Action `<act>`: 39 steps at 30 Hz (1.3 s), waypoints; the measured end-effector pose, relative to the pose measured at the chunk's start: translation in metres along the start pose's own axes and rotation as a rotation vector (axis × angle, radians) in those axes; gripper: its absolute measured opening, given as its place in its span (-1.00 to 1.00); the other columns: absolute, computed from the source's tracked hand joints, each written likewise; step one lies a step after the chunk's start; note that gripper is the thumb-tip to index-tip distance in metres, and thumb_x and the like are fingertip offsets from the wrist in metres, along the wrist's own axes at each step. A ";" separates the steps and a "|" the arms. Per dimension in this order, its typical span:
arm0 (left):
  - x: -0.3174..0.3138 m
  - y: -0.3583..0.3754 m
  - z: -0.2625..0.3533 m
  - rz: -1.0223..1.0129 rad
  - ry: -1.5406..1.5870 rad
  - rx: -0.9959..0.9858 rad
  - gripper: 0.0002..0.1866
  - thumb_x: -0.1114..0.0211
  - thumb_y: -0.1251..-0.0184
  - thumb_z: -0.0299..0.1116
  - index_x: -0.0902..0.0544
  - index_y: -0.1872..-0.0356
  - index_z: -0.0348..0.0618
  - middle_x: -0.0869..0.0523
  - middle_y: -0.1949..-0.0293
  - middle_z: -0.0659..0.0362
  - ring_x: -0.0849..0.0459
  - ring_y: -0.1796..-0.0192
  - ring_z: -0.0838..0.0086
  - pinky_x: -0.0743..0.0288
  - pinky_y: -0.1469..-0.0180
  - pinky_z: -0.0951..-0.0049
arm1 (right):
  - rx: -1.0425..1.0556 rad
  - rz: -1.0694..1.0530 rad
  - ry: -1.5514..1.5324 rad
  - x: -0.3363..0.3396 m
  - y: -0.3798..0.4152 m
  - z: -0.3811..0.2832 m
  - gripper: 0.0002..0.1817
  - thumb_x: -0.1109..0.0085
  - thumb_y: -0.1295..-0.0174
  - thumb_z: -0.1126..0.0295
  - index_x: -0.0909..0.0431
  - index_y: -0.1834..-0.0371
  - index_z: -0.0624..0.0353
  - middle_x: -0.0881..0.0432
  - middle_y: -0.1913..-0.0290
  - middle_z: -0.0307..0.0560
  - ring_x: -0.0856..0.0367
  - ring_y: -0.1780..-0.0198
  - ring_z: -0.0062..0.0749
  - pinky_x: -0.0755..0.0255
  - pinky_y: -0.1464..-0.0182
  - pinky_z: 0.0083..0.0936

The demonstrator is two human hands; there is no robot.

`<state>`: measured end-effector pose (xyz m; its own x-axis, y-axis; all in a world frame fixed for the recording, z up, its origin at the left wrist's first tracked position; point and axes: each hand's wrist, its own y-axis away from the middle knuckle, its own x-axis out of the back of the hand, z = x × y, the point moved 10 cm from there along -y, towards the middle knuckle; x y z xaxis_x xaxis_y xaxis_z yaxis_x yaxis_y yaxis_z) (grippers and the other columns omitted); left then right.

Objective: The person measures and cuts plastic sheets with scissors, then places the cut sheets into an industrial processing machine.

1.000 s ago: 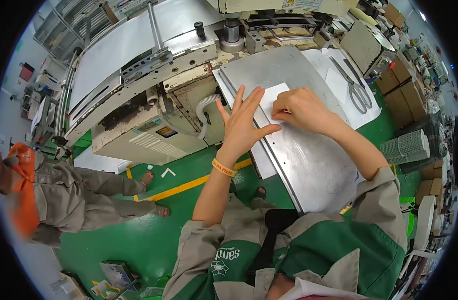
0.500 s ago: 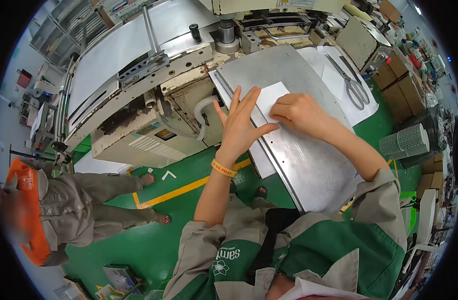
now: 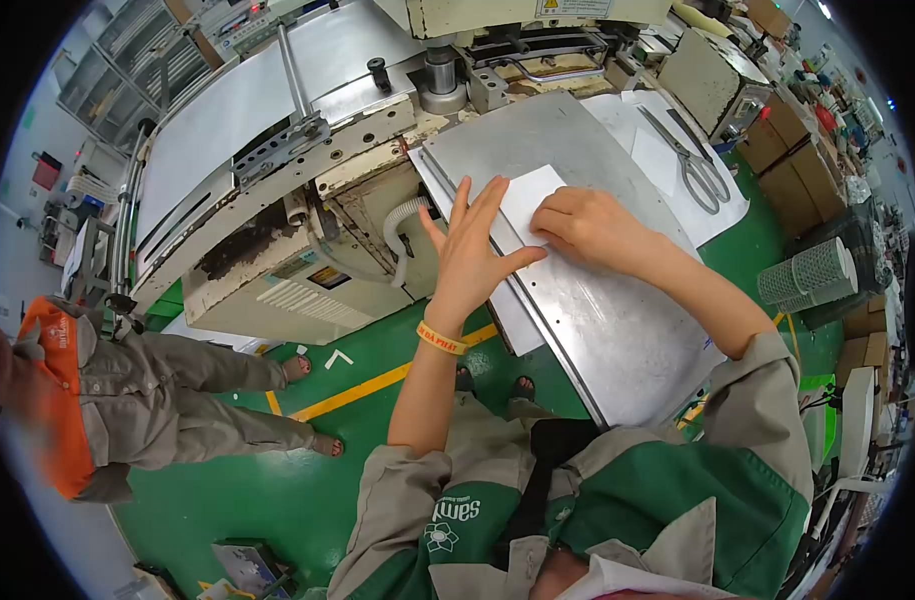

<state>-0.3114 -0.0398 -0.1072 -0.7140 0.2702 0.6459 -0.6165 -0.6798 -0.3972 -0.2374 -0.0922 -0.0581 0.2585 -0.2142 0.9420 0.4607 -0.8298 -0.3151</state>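
Note:
A small white paper piece [image 3: 528, 197] lies on the grey metal plate [image 3: 637, 330], near the plate's raised left edge. The fingers of my right hand [image 3: 589, 228] are curled and pressed together at the paper's lower right corner; the fingertips are partly hidden. My left hand [image 3: 474, 250] is at the paper's left side, over the plate's edge strip, with fingers spread and thumb pointing toward the right hand. A yellow wristband [image 3: 442, 338] is around the left wrist. White sheets show under the plate's left edge.
Scissors [image 3: 692, 170] lie on white sheets [image 3: 667, 130] beyond the plate. A worn cream machine [image 3: 307, 270] with a hose [image 3: 393, 235] stands to the left. A person in grey and orange [image 3: 127, 410] stands at the far left. Cardboard boxes [image 3: 802, 185] are at the right.
The camera view has shifted slightly. Both hands keep nearly the same pose around the paper. The person at the left has moved a little.

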 end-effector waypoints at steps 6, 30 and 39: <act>0.001 0.001 0.001 -0.001 -0.005 0.006 -0.05 -0.47 0.20 0.11 -0.34 -0.28 -0.13 -0.42 -0.27 0.15 -0.08 -0.45 0.18 0.54 -0.33 -0.24 | -0.200 0.042 -0.135 0.005 -0.007 0.014 -0.90 -0.18 -0.02 0.46 -0.59 0.41 0.23 -0.61 0.39 -0.04 -0.58 0.34 -0.11 -0.44 0.28 -0.28; -0.001 0.000 -0.001 -0.016 0.009 0.023 -0.04 -0.47 0.20 0.11 -0.33 -0.29 -0.12 -0.41 -0.28 0.15 -0.06 -0.45 0.20 0.55 -0.33 -0.23 | -0.341 -0.006 -0.488 -0.002 -0.004 0.035 -0.91 -0.24 -0.02 0.50 -0.63 0.40 0.26 -0.62 0.38 -0.07 -0.57 0.34 -0.28 -0.42 0.27 -0.48; 0.000 0.000 -0.001 -0.012 0.019 0.020 -0.07 -0.49 0.17 0.04 -0.33 -0.29 -0.11 -0.40 -0.28 0.15 -0.05 -0.46 0.19 0.58 -0.33 -0.21 | -0.283 0.029 -0.441 0.000 0.001 0.025 -0.90 -0.26 -0.01 0.49 -0.63 0.39 0.25 -0.60 0.36 -0.08 -0.56 0.30 -0.25 -0.46 0.26 -0.46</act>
<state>-0.3121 -0.0392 -0.1077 -0.7126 0.2910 0.6383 -0.6186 -0.6897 -0.3763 -0.2158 -0.0797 -0.0613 0.6287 -0.0521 0.7759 0.2167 -0.9465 -0.2391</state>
